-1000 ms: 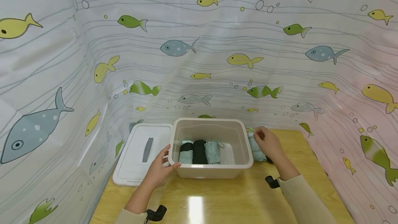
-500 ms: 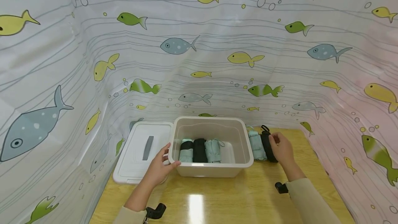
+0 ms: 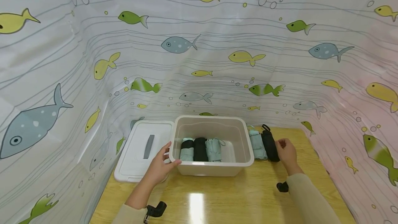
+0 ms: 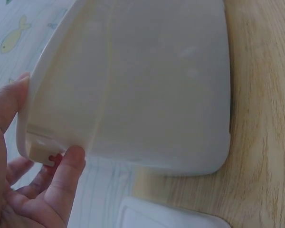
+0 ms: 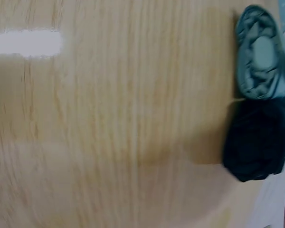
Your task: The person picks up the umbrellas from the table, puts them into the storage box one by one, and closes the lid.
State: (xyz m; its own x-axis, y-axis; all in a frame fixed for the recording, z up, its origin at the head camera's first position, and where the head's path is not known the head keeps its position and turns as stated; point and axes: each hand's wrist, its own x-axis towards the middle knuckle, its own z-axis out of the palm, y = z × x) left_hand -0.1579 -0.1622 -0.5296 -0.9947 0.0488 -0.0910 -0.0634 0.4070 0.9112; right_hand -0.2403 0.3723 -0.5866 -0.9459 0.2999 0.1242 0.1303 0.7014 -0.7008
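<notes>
Left hand (image 3: 158,165): I have it gripping the rim of the beige bin (image 3: 211,171) at the near left corner, thumb along the front edge, fingers at the left side. My left wrist feed shows the same hold, digits bent about the rim.

Right hand (image 3: 286,151): out to the right of the bin, beside the outer black umbrella (image 3: 270,144). Fingers loosely bent, clear of any wrap around it; I cannot tell whether the fingertips touch its side. On my right wrist feed only a sliver of this hand shows, at the edge.

Outer black umbrella: folded, lying on the wooden tabletop (image 3: 224,196), strap loop at its far end. Directly left of it, against it, lies the outer pale green umbrella (image 3: 258,145), also folded, next to the bin's right wall.

Inside the bin, I count three folded umbrellas in a row toward the left: the banded umbrella (image 3: 187,150), pale green with a black band; the inner black umbrella (image 3: 200,149); the inner pale green umbrella (image 3: 214,150). Bare bin floor shows to their right.

White lid (image 3: 130,155) with grey handle (image 3: 149,146): flat on the tabletop, just left of the bin. Fish-print sheeting (image 3: 217,20) encloses the back and sides.
</notes>
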